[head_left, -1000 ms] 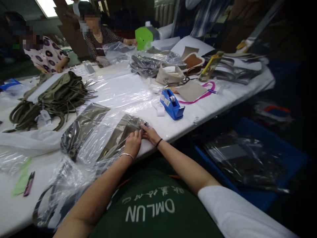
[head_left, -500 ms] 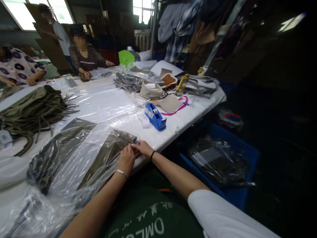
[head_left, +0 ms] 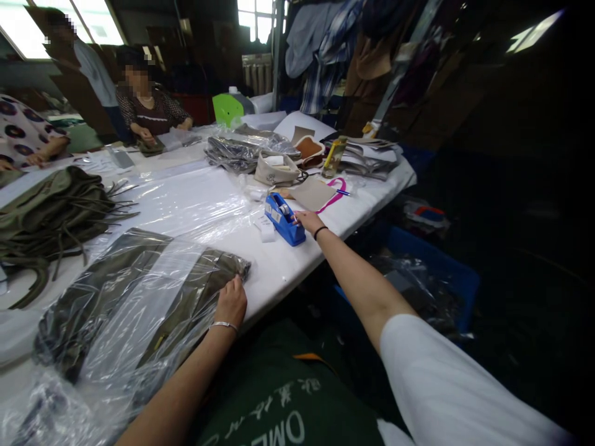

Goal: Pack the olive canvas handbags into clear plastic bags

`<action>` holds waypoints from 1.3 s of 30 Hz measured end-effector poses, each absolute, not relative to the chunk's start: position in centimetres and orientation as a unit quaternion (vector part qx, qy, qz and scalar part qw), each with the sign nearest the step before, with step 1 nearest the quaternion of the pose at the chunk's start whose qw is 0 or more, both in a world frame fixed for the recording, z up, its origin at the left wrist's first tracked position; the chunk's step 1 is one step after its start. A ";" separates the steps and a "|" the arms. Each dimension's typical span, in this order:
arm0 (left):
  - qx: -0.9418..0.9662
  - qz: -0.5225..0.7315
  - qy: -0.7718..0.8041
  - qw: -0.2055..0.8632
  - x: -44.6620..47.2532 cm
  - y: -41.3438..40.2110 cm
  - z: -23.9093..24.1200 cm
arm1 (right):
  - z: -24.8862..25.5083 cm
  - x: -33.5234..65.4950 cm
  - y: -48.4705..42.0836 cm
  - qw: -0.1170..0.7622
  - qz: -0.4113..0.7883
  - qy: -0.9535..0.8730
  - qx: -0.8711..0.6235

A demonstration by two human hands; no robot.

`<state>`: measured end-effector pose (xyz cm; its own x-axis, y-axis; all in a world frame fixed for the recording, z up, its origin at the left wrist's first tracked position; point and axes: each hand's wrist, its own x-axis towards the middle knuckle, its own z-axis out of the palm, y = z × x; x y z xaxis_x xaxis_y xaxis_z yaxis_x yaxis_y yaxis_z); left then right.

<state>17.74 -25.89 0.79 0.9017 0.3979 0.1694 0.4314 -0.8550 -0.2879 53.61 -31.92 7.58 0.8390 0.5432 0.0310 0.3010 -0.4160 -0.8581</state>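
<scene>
My left hand (head_left: pixel 232 301) is closed at the near right corner of a clear plastic bag (head_left: pixel 139 316), fingers curled on its edge. Inside the bag lies a folded olive garment (head_left: pixel 204 272) with a pale sheet across it. Farther right, my right hand (head_left: pixel 307 220) is at a blue tape dispenser (head_left: pixel 288 229), its fingertips drawn together over the top between the roll and the front end. What those fingertips pinch, if anything, is too small to make out. A small white paper piece (head_left: pixel 266 231) lies beside the dispenser.
A pile of olive garments (head_left: pixel 56 210) lies at left. Beyond the dispenser are grey card (head_left: pixel 312 194), a pink strap, a fabric basket (head_left: pixel 276 170) and bagged clothes (head_left: pixel 242 148). A blue crate (head_left: pixel 432 260) stands below the table's right edge. Co-workers are at the far side.
My right hand has left the bag's corner and moved forward and right to the tape dispenser. My left hand has stayed at the bag. The view has shifted slightly.
</scene>
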 end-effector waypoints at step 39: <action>-0.972 -0.003 -0.232 0.032 16.5 -24.6 4.6 | 2.9 31.6 -33.1 0.527 0.473 -0.209 -0.674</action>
<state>16.48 -24.61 4.60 0.8922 0.4512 0.0216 0.4516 -0.8901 -0.0614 31.61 -33.10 2.93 0.4656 0.7803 -0.4176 -0.2175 -0.3565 -0.9086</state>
